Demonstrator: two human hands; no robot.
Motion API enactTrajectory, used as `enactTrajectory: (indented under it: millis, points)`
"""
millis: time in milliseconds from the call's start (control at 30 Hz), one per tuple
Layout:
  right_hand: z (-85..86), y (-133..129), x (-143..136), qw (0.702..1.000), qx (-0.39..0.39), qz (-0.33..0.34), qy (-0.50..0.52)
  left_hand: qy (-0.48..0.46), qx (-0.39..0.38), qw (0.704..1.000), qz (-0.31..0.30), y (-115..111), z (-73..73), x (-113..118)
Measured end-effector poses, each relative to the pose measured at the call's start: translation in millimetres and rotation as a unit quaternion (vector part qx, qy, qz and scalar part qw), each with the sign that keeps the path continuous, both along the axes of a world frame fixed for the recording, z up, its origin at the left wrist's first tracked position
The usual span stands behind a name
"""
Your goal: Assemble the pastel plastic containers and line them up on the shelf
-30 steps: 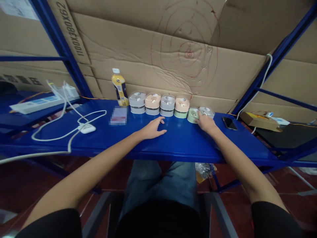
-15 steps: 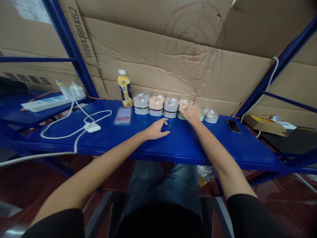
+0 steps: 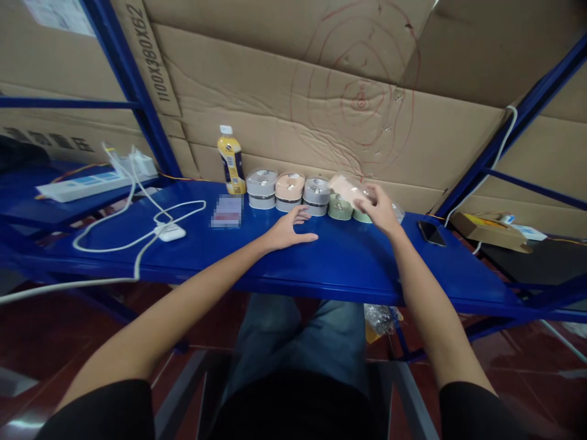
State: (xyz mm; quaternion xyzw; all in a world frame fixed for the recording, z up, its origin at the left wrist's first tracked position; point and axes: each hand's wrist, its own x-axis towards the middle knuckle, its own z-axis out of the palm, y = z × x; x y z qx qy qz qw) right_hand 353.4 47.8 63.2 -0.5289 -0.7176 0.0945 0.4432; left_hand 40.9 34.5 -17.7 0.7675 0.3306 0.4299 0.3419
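My right hand (image 3: 380, 209) grips a pink container (image 3: 347, 188), lifted and tilted above the green containers, one of which (image 3: 340, 208) sits on the blue table. Part of a grey container shows behind that hand. My left hand (image 3: 291, 231) hovers over the table with thumb and fingers apart, holding nothing. Just beyond it stand stacked containers in a row: a grey stack (image 3: 262, 189), a pink-topped stack (image 3: 290, 192) and another grey stack (image 3: 316, 195).
A yellow bottle (image 3: 232, 162) stands left of the row, behind a blurred card (image 3: 227, 211). White cables and a white case (image 3: 171, 232) lie at the left. A phone (image 3: 431, 233) rests at the right. Cardboard (image 3: 257, 73) backs the table.
The pink container has come up off the green one in my right hand, which has moved right and tilted it. My left hand has shifted slightly, its fingers still apart.
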Motion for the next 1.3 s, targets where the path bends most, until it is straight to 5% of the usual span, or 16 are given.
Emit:
enactTrajectory:
  millis: [133, 300, 567, 733, 1033, 1300]
  points:
    - [-20.0, -18, -6, 0.967, -0.111, 0.225, -0.039, -0.045, -0.041, 0.998, -0.026, 5, -2.1, -4]
    - [-35.6, -19, -25, 0.927, -0.155, 0.329, -0.094, 0.051, -0.029, 0.998, -0.023, -2, -0.6, -8]
    - [-48.4, -30, -59, 0.953, -0.018, 0.228, -0.201, 0.138, 0.076, 0.987, 0.018, -6, 0.3, -1]
    - [-49.8, -28, -53, 0.965, 0.026, 0.204, -0.165, 0.146, 0.084, 0.985, 0.031, -8, -1.6, -3]
    - [-37.5, -7, 0, 0.993, -0.057, 0.091, -0.040, 0.173, 0.127, 0.976, -0.039, -14, 3.8, -2]
    - [-40.6, -2, 8, 0.987, -0.114, 0.078, -0.081, 0.150, 0.096, 0.981, 0.076, 8, 5.7, -33]
